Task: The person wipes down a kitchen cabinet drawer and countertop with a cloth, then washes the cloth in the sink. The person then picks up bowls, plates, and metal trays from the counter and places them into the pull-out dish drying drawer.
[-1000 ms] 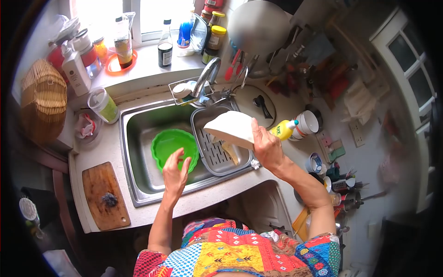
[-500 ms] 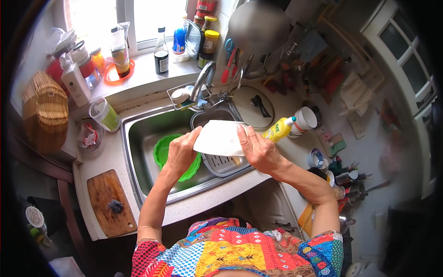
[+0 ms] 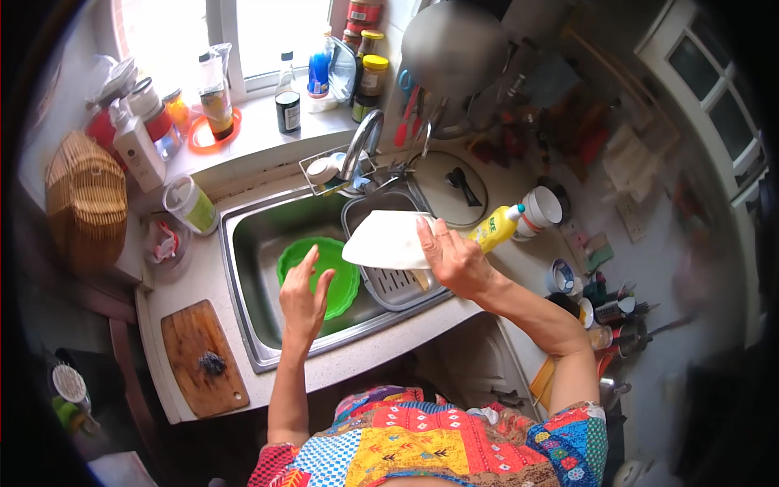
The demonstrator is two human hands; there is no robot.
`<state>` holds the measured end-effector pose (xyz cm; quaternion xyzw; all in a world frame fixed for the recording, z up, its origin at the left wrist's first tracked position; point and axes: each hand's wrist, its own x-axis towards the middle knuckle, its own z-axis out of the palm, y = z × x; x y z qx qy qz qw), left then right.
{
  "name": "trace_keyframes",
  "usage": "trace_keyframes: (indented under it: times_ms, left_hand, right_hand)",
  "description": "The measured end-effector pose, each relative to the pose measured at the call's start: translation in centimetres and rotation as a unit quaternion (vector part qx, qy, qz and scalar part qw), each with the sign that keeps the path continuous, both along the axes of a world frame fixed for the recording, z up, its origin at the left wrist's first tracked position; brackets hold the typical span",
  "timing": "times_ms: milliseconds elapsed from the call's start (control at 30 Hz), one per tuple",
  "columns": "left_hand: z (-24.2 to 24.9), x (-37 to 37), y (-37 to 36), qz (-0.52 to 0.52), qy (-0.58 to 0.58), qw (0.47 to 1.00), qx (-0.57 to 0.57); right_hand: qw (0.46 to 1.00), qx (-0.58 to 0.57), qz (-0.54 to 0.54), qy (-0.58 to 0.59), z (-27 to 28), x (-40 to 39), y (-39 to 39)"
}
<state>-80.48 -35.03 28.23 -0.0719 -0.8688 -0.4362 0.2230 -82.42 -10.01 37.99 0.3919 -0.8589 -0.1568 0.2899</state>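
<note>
My right hand [image 3: 454, 261] grips a white bowl [image 3: 385, 241] by its right side, bottom up, above the grey drain tray [image 3: 399, 280] in the steel sink [image 3: 243, 268]. My left hand [image 3: 303, 296] hovers with fingers spread, holding nothing, over the near part of the sink beside a green plastic bowl [image 3: 329, 272]. The left hand is a short way left of the white bowl and does not touch it.
A tap [image 3: 359, 144] rises behind the sink. A yellow detergent bottle [image 3: 495, 227], a pan lid [image 3: 454, 187] and cups [image 3: 544, 209] sit to the right. A wooden cutting board [image 3: 201, 357] lies at left; bottles and jars line the windowsill [image 3: 251, 114].
My left hand was apart from the white bowl, came up against its left edge, and has now come off and dropped toward the green bowl. My right hand still holds the white bowl.
</note>
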Motion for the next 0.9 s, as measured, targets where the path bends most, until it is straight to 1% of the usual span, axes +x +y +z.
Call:
trace_keyframes:
  times_ms: [67, 100, 167, 200, 233, 267, 300, 333, 367, 400, 433, 467, 500, 533, 567, 600, 633, 667, 733, 767, 800, 867, 900]
  left_hand:
    - [-1.9, 1.0, -0.5, 0.004, -0.049, 0.998, 0.028]
    - [-2.4, 1.6, -0.5, 0.002, -0.087, 0.994, 0.060]
    - [-3.1, 3.0, -0.4, 0.005, -0.142, 0.986, 0.085]
    - [-3.8, 3.5, -0.3, -0.002, -0.167, 0.982, 0.094]
    - [-4.2, 4.2, -0.3, -0.012, -0.176, 0.977, 0.119]
    - [-4.7, 4.8, -0.2, -0.035, -0.187, 0.972, 0.140]
    - [-5.7, 5.4, -0.3, -0.047, -0.198, 0.964, 0.169]
    - [-6.8, 6.1, -0.3, -0.061, -0.214, 0.955, 0.196]
    - [-6.7, 7.1, -0.3, -0.081, -0.226, 0.951, 0.193]
    - [-8.1, 7.6, -0.8, -0.095, -0.230, 0.946, 0.209]
    - [-7.8, 8.3, -0.9, -0.111, -0.260, 0.944, 0.169]
    - [-9.5, 8.2, -1.9, -0.134, -0.299, 0.938, 0.111]
    - [-3.8, 10.5, 0.4, -0.130, -0.324, 0.935, 0.058]
    - [-4.1, 10.5, 1.3, -0.169, -0.325, 0.930, 0.036]
    - [-4.9, 10.7, 1.5, -0.181, -0.335, 0.924, 0.030]
    - [-5.4, 11.0, 2.3, -0.188, -0.345, 0.919, 0.027]
    - [-5.7, 11.5, 3.6, -0.232, -0.346, 0.903, 0.101]
    - [-5.8, 11.3, 4.9, -0.257, -0.389, 0.877, 0.112]
    - [-4.9, 13.4, 8.8, -0.331, -0.414, 0.830, 0.174]
    - [-5.0, 14.6, 10.4, -0.391, -0.410, 0.807, 0.166]
    - [-4.0, 15.9, 12.4, -0.405, -0.477, 0.750, 0.214]
    - [-3.6, 19.6, 15.4, -0.480, -0.522, 0.651, 0.270]
    - [-2.7, 22.7, 17.1, -0.501, -0.523, 0.638, 0.264]
  right_hand:
    - [0.997, 0.010, 0.016, 0.069, -0.6, -0.6, 0.3]
    - [0.997, 0.008, 0.003, 0.071, -0.9, -0.8, 0.4]
    - [0.998, -0.028, -0.007, 0.053, -1.4, -0.6, 0.5]
    - [0.997, -0.051, -0.034, 0.050, -1.5, -0.5, 0.3]
    - [0.993, -0.101, -0.051, 0.031, -2.3, -0.7, 0.5]
    - [0.975, -0.208, -0.079, -0.018, -3.1, -0.9, 0.9]
    - [0.931, -0.358, -0.070, -0.027, -3.6, -1.3, 1.2]
    - [0.825, -0.499, -0.151, -0.218, -3.6, -1.3, 1.9]
    - [0.660, -0.653, -0.120, -0.350, -6.7, -2.1, 3.2]
    - [0.763, -0.604, -0.151, -0.172, -8.0, -1.3, 2.7]
    - [0.787, -0.540, -0.257, -0.151, -7.3, 0.5, 2.3]
    - [0.847, -0.425, -0.303, -0.104, -8.1, 2.1, 2.5]
    - [0.838, -0.420, -0.344, -0.055, -8.6, 3.3, 2.7]
    - [0.827, -0.412, -0.382, -0.010, -9.2, 4.4, 3.6]
    - [0.744, -0.539, -0.391, -0.042, -10.2, 5.9, 5.0]
    - [0.647, -0.656, -0.382, -0.069, -11.0, 7.8, 6.6]
    - [0.554, -0.715, -0.395, -0.161, -10.7, 10.7, 7.9]
    - [0.307, -0.872, -0.286, -0.252, -8.7, 15.2, 8.8]
    - [0.333, -0.874, -0.316, -0.158, -12.4, 21.1, 9.2]
    - [0.363, -0.856, -0.342, -0.135, -13.2, 24.6, 9.7]
    - [0.392, -0.836, -0.367, -0.112, -13.2, 28.5, 10.0]
    - [0.415, -0.806, -0.406, -0.115, -12.8, 36.8, 10.2]
    - [0.406, -0.804, -0.419, -0.115, -12.6, 40.8, 10.1]
